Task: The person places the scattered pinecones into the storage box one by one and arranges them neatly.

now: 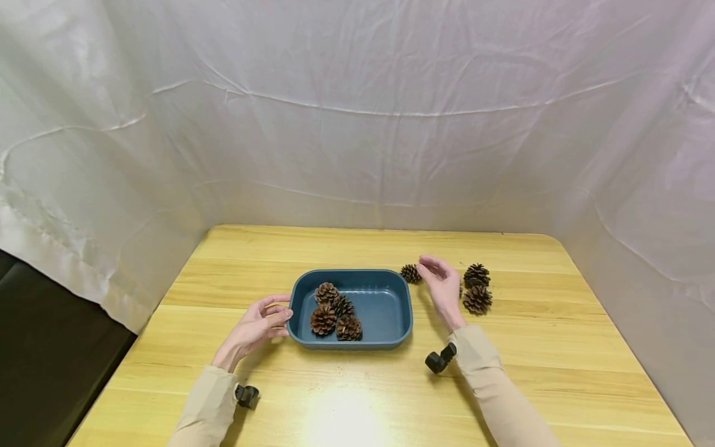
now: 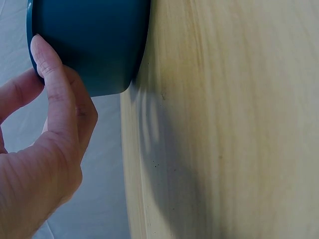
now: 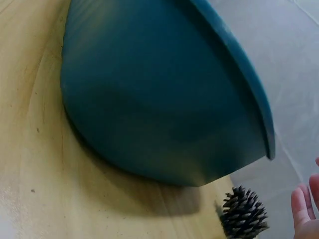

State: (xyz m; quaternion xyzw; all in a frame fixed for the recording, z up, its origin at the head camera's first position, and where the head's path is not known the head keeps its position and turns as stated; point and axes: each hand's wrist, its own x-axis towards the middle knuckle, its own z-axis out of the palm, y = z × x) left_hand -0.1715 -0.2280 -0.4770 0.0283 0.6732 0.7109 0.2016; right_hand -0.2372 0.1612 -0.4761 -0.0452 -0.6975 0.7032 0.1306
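A pale, wrinkled sheet hangs behind the wooden table, and the blue dish sits mid-table between the two hands. It is deep and smooth, with rounded corners; its open side faces up and its long axis runs left to right.

The left hand pinches the rim at the dish's left end between thumb and fingers. The right hand hovers just right of the dish, fingers gently bent and holding nothing; the right wrist view cuts it off, leaving only some fingers at the edge.

Four brown, open-scaled pine cones huddle in the dish's left half. A darker cone lies near its far right corner, just beside the right fingertips; I can't tell which way it points. Two more cones touch farther right, and another is mostly hidden behind the right hand.
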